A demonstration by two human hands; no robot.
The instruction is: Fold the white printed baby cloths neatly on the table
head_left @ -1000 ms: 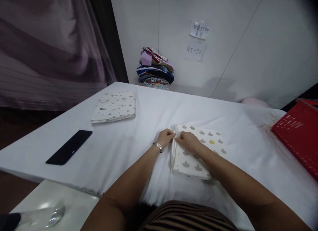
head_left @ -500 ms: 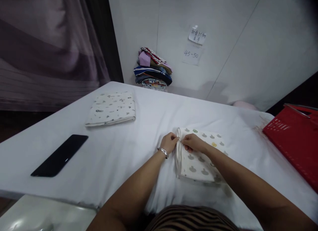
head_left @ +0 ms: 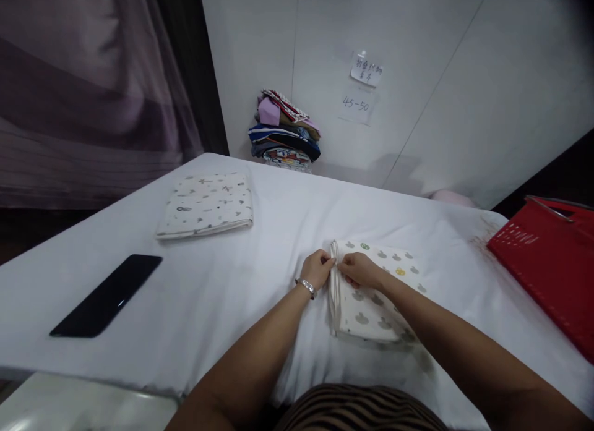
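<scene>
The mushroom-print cloth [head_left: 366,312] lies folded by the worktop's [head_left: 260,276] near edge, partly hidden under the right forearm. Left hand [head_left: 317,269] and right hand [head_left: 361,271], knuckles up, pinch its left edge; which layers is unclear. The frame crops the red basket [head_left: 542,264].

I work in dim, greyish light. Soft shadow pools below my cloth [head_left: 364,310] and on the wall [head_left: 464,122]; a thin glint streaks the phone [head_left: 104,298], the sign [head_left: 366,71] looks soft, the upper right corner blackens.

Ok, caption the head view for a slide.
Left hand and right hand pinch one edge of a folded patterned cloth.
</scene>
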